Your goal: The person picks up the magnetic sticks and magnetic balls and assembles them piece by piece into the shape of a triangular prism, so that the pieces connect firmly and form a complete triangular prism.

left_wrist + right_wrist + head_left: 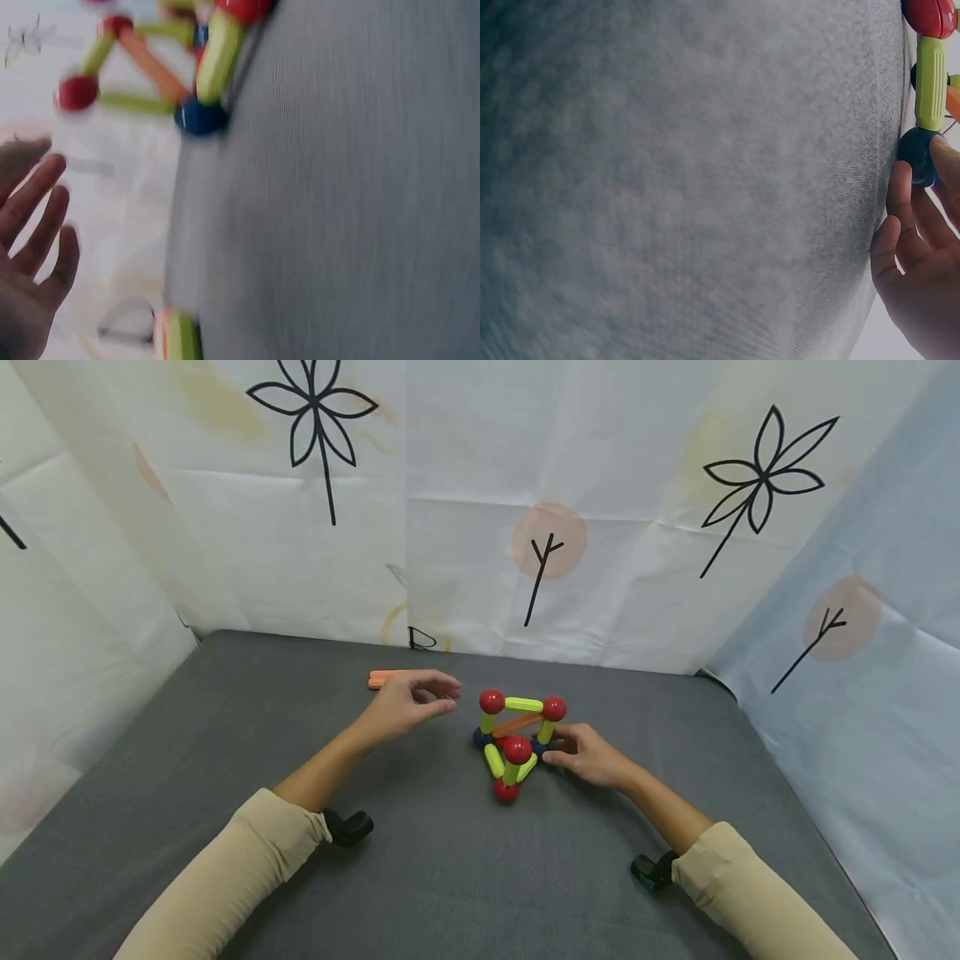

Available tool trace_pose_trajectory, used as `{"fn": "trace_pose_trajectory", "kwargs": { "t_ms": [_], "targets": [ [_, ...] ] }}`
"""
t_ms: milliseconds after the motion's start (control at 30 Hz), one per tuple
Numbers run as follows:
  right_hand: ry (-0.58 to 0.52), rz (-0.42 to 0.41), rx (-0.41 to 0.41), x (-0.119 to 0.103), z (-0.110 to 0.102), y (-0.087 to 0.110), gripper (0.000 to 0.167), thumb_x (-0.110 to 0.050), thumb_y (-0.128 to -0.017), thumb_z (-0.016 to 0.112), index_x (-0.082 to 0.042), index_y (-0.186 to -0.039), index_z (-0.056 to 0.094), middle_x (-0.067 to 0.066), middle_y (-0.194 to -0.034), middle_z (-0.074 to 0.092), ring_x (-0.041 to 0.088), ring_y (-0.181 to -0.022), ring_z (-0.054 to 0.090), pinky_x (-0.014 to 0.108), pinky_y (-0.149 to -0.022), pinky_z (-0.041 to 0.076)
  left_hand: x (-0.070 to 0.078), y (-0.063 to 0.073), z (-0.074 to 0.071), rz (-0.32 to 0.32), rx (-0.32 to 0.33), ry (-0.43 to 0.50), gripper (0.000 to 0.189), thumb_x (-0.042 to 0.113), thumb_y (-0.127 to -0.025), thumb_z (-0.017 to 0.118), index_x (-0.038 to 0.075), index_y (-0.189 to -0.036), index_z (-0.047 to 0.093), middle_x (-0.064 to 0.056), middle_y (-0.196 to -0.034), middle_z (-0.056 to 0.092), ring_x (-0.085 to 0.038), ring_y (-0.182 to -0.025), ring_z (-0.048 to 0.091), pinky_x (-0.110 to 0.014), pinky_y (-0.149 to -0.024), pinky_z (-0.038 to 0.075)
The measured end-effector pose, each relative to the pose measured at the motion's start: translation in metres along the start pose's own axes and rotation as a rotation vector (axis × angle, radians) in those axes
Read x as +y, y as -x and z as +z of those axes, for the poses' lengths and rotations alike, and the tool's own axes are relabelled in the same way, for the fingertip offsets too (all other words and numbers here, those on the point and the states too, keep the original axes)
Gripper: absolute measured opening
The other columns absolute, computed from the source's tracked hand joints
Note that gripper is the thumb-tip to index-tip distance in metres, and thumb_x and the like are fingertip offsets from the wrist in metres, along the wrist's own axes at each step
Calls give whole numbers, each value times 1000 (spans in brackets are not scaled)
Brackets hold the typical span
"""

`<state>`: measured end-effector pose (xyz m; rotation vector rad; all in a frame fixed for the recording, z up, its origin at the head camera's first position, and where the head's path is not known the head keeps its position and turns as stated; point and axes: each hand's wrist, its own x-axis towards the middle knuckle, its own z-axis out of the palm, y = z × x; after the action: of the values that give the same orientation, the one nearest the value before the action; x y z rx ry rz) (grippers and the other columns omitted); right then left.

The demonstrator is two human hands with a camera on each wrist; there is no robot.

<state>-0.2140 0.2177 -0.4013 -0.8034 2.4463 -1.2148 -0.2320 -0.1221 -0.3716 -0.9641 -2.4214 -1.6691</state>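
- Two hands are working over a grey bench [420, 877], where a small frame [512, 774] of rods and balls is standing between them.
- The right hand [590, 756] is pinching a blue ball [915, 154] at the frame's right base corner, thumb and fingers on it, and is probably steadying the build.
- The left hand [408, 703] is hanging empty to the frame's left, fingers loosely bent and touching nothing, while spare rods [379, 679] are lying just behind it.
- At the back, a yellow-green top rod [523, 704] is joining two raised red balls [492, 701]; an orange rod [517, 725] is slanting below it.
- In front, another raised red ball [517, 750] is topping its own upright, with no rod visibly linking it to the rear pair.
- Work is apparently centring on joining and bracing the upper frame; the next move is likely calling for the left hand to bring a rod to that front ball, with the right hand holding the base firm.
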Motion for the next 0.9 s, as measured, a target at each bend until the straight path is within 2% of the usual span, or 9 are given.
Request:
{"fn": "trace_pose_trajectory", "kwargs": {
  "t_ms": [133, 233, 367, 567, 800, 900],
  "targets": [
    [-1, -3, -3, -1, 0, 0, 39, -3, -98, 61, 11, -134, 53, 25, -131, 60, 40, -117, 61, 32, -87, 54, -29, 2, -28, -104, 122, -123, 33, 3, -92, 69, 0, -125, 66, -18, -120, 69, -32, -104, 66, -45, -84, 54],
    [-4, -4, -4, -1, -1, 0, 40, -2, -98, 61, 11, -134, 53, 25, -131, 60, 40, -118, 61, 33, -87, 54, -56, 4, -45, -172, 143, -213, 37, 4, -94, 68, -1, -130, 63, -18, -130, 63, -35, -116, 60, -50, -89, 51],
    [-8, -1, -4, 0, -1, 0, 40, -2, -97, 61, 10, -134, 53, 25, -131, 60, 40, -119, 60, 36, -89, 54, -74, 6, -59, -208, 138, -248, 40, 6, -95, 67, -6, -133, 58, -23, -133, 60, -39, -122, 56, -54, -93, 49],
    [-1, 6, -1, 0, -1, -1, 39, -3, -97, 62, 9, -133, 54, 24, -130, 61, 39, -118, 61, 37, -90, 54, -83, 7, -67, -228, 117, -265, 40, 5, -94, 68, -6, -131, 59, -24, -123, 65, -39, -113, 60, -53, -92, 49],
    [-5, 15, 0, 0, -1, -1, 38, -3, -97, 62, 9, -133, 55, 24, -130, 60, 39, -118, 61, 32, -86, 54, -86, 7, -66, -234, 102, -274, 38, 2, -92, 70, -7, -127, 61, -25, -120, 65, -39, -110, 57, -51, -89, 47],
    [-3, 21, -1, 0, -1, -1, 38, -4, -97, 62, 9, -133, 55, 24, -130, 60, 39, -117, 62, 31, -84, 54, -88, 6, -64, -245, 94, -321, 36, 5, -92, 71, -6, -125, 63, -24, -117, 66, -37, -105, 59, -50, -85, 49]
  ]
}}
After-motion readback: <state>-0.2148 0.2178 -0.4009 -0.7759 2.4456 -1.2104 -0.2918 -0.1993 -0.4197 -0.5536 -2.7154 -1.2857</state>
